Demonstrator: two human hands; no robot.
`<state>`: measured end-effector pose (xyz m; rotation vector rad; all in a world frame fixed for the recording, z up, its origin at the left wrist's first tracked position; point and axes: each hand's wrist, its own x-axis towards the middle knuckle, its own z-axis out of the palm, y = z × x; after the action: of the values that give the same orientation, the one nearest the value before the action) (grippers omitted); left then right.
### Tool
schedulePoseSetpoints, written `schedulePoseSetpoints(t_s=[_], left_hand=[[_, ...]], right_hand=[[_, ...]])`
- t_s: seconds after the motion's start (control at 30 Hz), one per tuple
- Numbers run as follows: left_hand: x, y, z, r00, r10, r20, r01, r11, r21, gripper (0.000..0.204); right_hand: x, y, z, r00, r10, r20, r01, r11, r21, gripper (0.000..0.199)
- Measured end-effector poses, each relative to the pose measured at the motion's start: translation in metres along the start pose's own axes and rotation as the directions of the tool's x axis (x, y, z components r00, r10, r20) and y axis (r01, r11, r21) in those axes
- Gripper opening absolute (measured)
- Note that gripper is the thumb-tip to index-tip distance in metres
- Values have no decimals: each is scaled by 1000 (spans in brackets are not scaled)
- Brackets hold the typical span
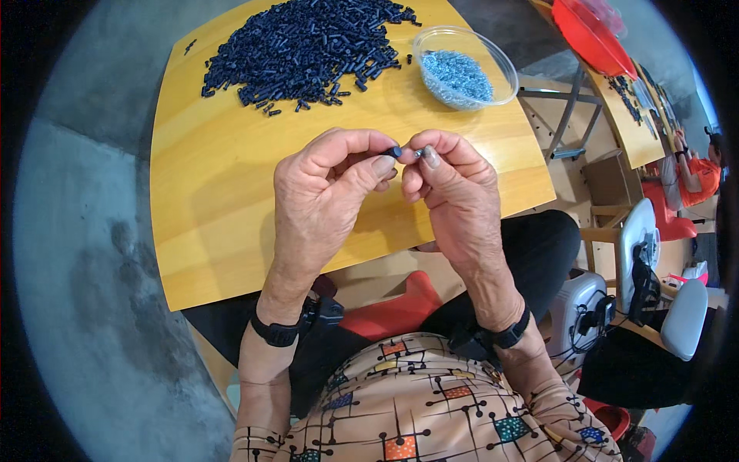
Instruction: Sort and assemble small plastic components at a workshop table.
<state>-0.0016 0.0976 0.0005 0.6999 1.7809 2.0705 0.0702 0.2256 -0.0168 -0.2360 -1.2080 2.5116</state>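
Observation:
My left hand (pixel 327 173) pinches a small black cylindrical plastic piece (pixel 393 152) between thumb and fingers, above the table. Close beside it, my right hand (pixel 460 181) has its thumb and forefinger closed on a small silvery metal piece (pixel 419 152); its exact kind is too small to make out. The two pieces face each other with a slight gap between. Beyond my hands a wide heap of similar dark pieces (pixel 300 50) covers the far part of the table. A clear round plastic bowl (pixel 504 81) holds many tiny shiny metal parts (pixel 458 75).
The yellow wooden table (pixel 208 208) ends just short of my lap. Two or so loose dark pieces (pixel 190 47) lie at its far left. To the right stand a second table with a red basin (pixel 593 38), a chair (pixel 635 239) and a person in orange (pixel 699 181).

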Motion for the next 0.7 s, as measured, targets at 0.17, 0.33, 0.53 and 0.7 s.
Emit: schedulePoseSetpoints(t_s=[0.17,0.33,0.53,0.7], left_hand=[[-2,-5,-2,1000,-9,9,9,1000,-11,14],[-7,-7,-2,996,-54,75,64,989,-137,17],[-10,-7,-7,950,-263,169,311,850,-425,18],[-13,-9,-8,928,-323,186,373,792,-483,18]], right_hand=[[-1,3,-2,999,-37,-34,35,998,-43,14],[-7,3,-2,998,19,-52,-18,1000,14,15],[-13,6,-2,996,85,-40,-79,987,138,17],[-15,6,0,993,119,-11,-115,975,191,17]])
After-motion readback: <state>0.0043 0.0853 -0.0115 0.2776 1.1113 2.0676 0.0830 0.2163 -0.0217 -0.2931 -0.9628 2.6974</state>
